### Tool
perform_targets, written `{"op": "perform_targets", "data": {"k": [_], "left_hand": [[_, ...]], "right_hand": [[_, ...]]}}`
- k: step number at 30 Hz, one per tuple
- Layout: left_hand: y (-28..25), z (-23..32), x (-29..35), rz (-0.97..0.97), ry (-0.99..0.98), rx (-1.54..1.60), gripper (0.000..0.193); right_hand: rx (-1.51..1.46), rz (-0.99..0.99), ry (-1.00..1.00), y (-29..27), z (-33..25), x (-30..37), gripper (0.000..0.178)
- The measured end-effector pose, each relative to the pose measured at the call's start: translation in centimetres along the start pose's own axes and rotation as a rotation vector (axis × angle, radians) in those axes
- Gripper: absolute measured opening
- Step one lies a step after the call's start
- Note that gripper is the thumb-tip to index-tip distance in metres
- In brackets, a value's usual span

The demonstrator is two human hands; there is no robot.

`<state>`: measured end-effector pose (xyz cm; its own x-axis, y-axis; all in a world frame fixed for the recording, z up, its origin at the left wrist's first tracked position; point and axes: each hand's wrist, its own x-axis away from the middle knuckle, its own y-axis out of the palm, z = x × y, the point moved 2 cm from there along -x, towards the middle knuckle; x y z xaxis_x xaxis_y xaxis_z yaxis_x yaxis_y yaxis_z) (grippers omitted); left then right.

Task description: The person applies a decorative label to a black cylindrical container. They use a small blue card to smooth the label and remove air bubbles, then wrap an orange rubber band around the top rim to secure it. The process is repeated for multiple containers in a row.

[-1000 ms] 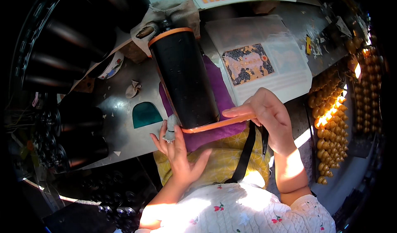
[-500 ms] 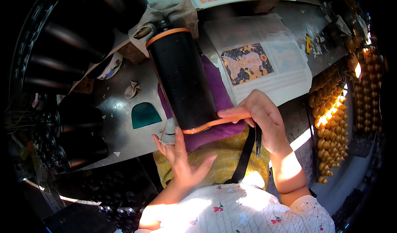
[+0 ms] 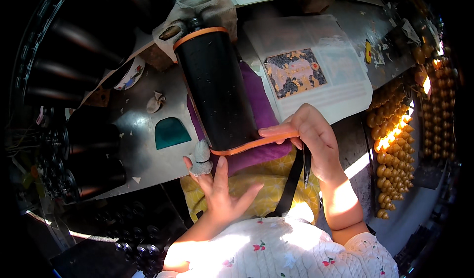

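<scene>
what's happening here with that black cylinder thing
The right hand holds one end of a flat orange strip in its grip; the strip runs along the near rim of a long black cylinder lying over a purple cloth. The left hand, spread open with a grey fabric cap on one finger, is beside that rim; contact is unclear. An orange band edges the cylinder's far end.

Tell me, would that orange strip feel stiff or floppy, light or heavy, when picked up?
Probably flexible: the orange strip curves along the near end of the black cylinder before reaching the right hand. Likely light too, as it looks thin and narrow.
</scene>
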<state>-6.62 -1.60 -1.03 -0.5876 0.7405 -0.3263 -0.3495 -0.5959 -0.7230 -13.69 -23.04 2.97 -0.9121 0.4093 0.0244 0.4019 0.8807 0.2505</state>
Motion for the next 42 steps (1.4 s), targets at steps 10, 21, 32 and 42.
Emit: {"op": "perform_targets", "data": {"k": [10,21,32,42], "left_hand": [[1.1,0.4,-0.3,0.153,0.114,-0.203,0.107],[1.5,3.1,-3.5,0.244,0.233,-0.214,0.08],[-3.4,0.6,-8.6,0.164,0.085,-0.421,0.075],[-2.6,-3.2,-7.1,0.221,0.146,-0.117,0.086]], "right_hand": [[0.05,0.053,-0.006,0.2,0.6,-0.3,0.034],[-0.021,0.013,0.072,0.4,1.0,0.4,0.031],[0.024,0.127,0.055,0.7,1.7,-0.1,0.007],[0.22,0.157,0.02,1.2,1.7,-0.6,0.008]]}}
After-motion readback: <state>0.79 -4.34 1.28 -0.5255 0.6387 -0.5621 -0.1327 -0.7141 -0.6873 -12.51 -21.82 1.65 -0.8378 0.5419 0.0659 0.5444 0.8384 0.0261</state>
